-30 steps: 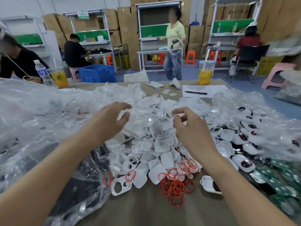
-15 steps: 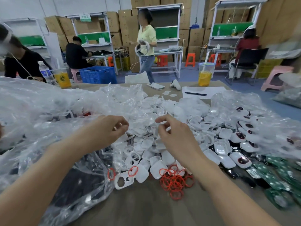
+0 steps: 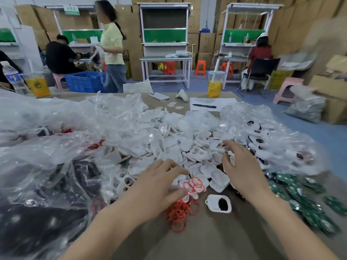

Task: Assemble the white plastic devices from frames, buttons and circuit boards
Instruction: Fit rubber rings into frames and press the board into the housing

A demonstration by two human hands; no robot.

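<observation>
The left hand point(image 3: 159, 186) lies over white plastic frames point(image 3: 169, 145) just beside red rings point(image 3: 178, 211), fingers released. The right hand point(image 3: 242, 166) spreads loose fingers over the frames, grasping nothing

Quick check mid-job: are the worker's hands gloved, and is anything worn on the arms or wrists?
No gloves: the left hand and right hand are bare. The left forearm and right forearm are bare too, with no sleeve reaching into view. No watch, wristband or ring shows, though motion blur could hide something small.

Head view, down over table point(image 3: 197, 239)
</observation>
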